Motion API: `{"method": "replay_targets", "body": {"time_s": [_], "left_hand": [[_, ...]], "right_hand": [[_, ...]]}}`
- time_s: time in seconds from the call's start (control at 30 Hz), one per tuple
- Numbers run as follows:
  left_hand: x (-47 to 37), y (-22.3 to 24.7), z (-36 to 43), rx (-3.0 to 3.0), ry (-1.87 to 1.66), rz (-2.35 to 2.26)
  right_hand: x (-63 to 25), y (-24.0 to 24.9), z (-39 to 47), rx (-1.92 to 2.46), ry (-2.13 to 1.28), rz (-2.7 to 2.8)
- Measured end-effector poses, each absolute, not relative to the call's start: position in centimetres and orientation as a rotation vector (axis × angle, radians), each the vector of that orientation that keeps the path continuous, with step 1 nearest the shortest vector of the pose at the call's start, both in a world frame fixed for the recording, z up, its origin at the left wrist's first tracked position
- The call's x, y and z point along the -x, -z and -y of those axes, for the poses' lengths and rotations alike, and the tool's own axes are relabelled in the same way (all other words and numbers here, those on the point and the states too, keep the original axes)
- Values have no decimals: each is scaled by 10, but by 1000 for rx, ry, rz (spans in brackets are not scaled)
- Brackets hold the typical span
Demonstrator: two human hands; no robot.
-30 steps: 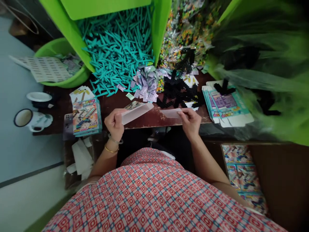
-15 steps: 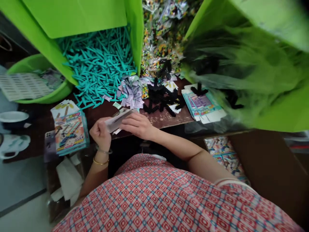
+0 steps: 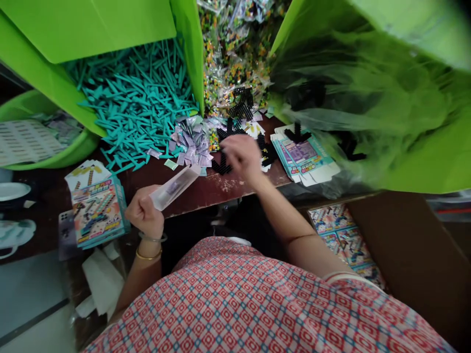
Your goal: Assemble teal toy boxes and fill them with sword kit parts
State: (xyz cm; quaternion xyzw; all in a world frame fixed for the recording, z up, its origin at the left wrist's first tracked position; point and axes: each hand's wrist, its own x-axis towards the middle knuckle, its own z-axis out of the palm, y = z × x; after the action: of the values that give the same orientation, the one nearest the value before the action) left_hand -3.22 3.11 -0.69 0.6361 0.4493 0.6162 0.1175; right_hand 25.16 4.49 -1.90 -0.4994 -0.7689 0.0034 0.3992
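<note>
Narrow, translucent whitish plastic packet [image 3: 175,188]: slants above the front edge of the dark red-brown worn table [image 3: 228,185], its far end beside a loose heap of small lilac sachets [image 3: 193,144]. Left hand [image 3: 145,211] holds the near end, fingers clamped on it; faint contents show through, too unclear to name. Right hand [image 3: 243,154] is blurred, over black studded plastic pieces [image 3: 222,164], fingers curled; cannot tell whether they touch or grip one. Left of the sachets, thin turquoise plastic sticks [image 3: 140,103] spill from a bright green plastic bin [image 3: 192,59]. Near the left hand, a stack of colourfully printed cardboard boxes [image 3: 97,213]. Right of the black pieces, flat turquoise-and-purple cartons [image 3: 309,159] overlap, one black piece on top.
</note>
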Motion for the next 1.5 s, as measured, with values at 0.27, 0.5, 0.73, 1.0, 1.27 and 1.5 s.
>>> {"method": "replay_targets", "body": {"time_s": [0.27,0.5,0.73,1.0,1.27,1.5], "left_hand": [[36,40,2,-2414,-1396,-930],[35,102,-3,-2218,-941,-1339],[-24,66,-24,-989,-1023,-869],[1,50,-42,-454,-949,-844],[21,56,-21,-437,-890,-844],[13,49,-35,-391,-996,-781]], "right_hand": [[-495,70,-46,2516,-65,1114],[-493,84,-25,2216,44,1218],[-265,60,-15,1310,-338,2047],[-271,78,-131,1820,-323,1913],[-319,44,-167,1797,-366,1418],[-234,25,-57,1096,-163,2093]]}}
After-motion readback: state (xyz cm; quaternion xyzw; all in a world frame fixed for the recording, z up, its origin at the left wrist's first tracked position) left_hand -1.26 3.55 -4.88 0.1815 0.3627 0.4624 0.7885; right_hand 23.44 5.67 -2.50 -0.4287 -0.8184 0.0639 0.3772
